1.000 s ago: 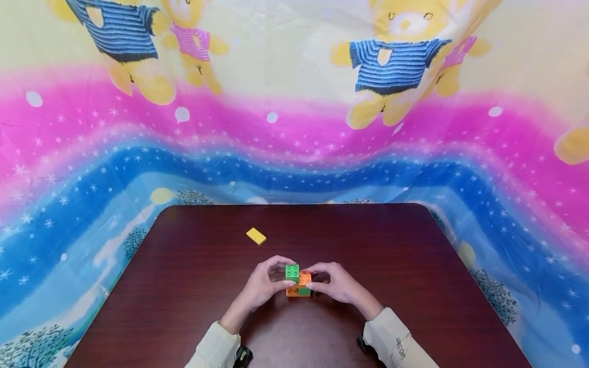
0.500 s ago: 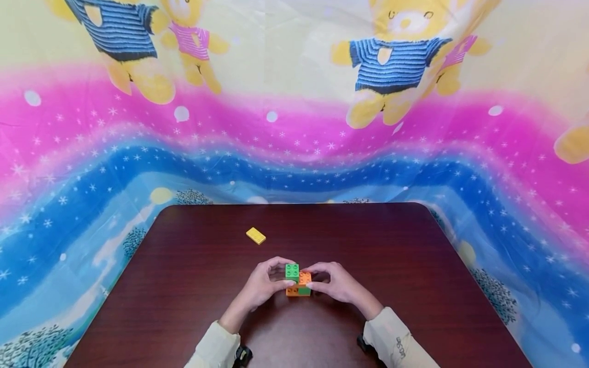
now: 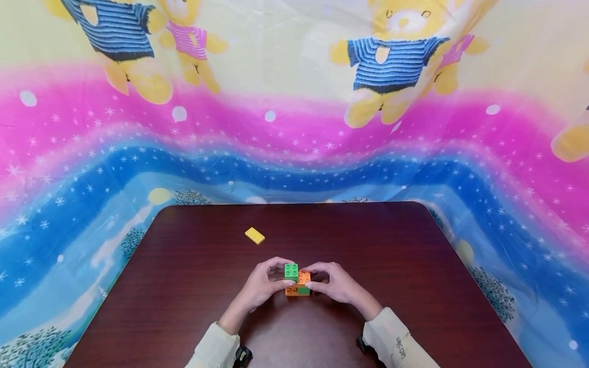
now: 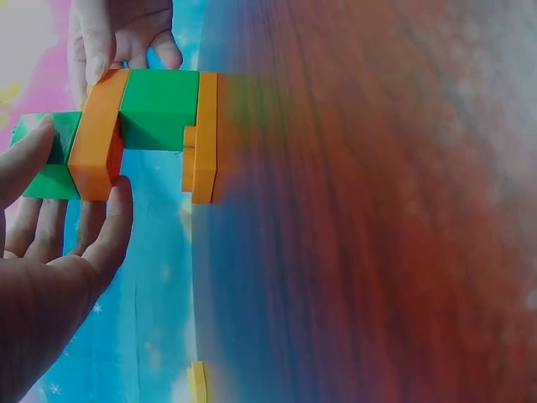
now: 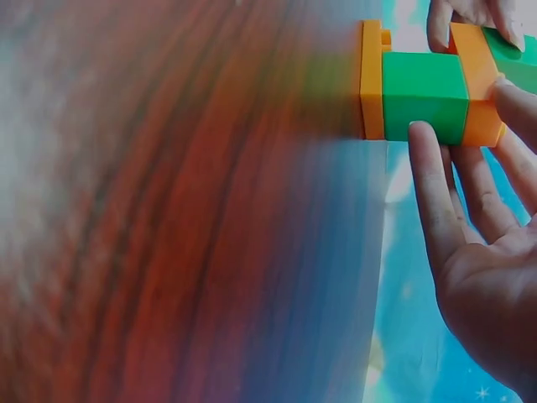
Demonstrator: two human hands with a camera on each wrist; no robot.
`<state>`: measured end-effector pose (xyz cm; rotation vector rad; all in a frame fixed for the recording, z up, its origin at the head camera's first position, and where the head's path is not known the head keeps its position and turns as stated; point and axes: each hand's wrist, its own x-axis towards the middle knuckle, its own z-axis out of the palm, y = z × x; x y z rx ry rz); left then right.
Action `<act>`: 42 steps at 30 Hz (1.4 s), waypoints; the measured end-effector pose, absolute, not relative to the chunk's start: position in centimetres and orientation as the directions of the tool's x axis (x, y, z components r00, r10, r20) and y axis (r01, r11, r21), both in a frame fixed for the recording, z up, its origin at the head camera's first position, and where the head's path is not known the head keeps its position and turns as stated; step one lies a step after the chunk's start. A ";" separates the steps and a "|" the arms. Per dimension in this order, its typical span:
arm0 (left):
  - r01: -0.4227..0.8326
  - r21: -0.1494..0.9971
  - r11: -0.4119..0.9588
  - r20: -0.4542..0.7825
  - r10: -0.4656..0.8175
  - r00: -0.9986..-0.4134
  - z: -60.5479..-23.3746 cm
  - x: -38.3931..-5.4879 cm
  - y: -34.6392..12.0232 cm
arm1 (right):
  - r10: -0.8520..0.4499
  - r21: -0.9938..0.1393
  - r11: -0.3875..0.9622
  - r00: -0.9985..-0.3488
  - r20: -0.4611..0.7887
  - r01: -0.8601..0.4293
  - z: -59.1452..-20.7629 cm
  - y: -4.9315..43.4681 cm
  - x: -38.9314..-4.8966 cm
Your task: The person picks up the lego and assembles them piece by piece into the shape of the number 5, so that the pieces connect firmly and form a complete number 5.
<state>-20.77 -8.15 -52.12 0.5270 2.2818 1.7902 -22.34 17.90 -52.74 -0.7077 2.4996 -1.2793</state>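
Note:
A small stack of toy building bricks stands on the table before the person. At its base lies an orange plate point(image 4: 206, 159), with a green brick point(image 5: 424, 96) on its right end. Over that brick sits an upper orange brick point(image 3: 304, 278), jutting left, and a top green brick point(image 3: 291, 270) stands on its left end. The left hand point(image 3: 262, 281) holds the top green brick between thumb and fingers, other fingertips by the upper orange brick. The right hand point(image 3: 338, 282) pinches the upper orange brick's right end, one fingertip touching the lower green brick.
A flat yellow brick point(image 3: 255, 235) lies farther back on the dark wooden table point(image 3: 368, 240), left of the stack. Behind the table hangs a printed cloth point(image 3: 294, 128) with bears and snowflakes.
Both hands keep their hold on the stack with no clear movement. The whole view has shifted very slightly.

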 end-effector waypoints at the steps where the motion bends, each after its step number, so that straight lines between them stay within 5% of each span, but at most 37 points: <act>1: 0.158 0.967 0.201 0.068 0.393 -0.917 -52.1 -20.8 -8.1 | -0.522 -0.815 0.494 -0.853 0.000 -0.302 -52.7 17.9 -22.3; 42: 0.175 0.953 0.247 0.068 0.389 -0.919 -52.0 -20.6 -8.1 | -0.431 -0.793 0.543 -0.902 0.022 -0.278 -53.1 16.8 -21.4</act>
